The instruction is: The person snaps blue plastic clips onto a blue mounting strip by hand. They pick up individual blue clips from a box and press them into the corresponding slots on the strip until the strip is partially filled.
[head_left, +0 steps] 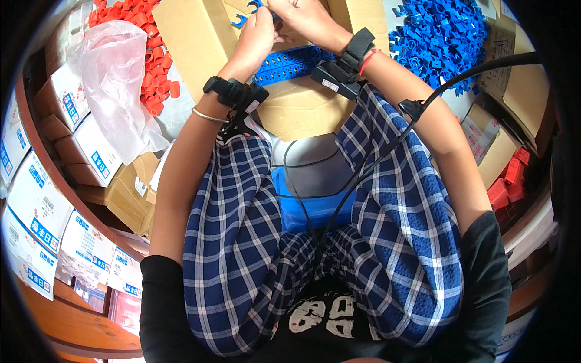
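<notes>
Both my hands meet over an open cardboard box (200, 45) at the top edge. My left hand (259, 37) is closed, and a bit of blue plastic shows past its thumb. Beside its knuckles are a blue C-shaped pipe clip (240, 22) and another blue clip (255, 5); whether they lie in the box or stick out of my grip is unclear. My right hand (310, 23) has curled fingers close against the left one; its fingertips are partly cut off, and what they hold is hidden. Below the hands lie blue perforated strips (287, 65) in the box.
Red short tube pieces (158, 78) are heaped at left beside a clear plastic bag (115, 78). A pile of small blue clips (439, 39) lies at right. White cartons (42, 199) line the left side; red pieces (508, 181) sit far right. A black cable (466, 75) crosses my right arm.
</notes>
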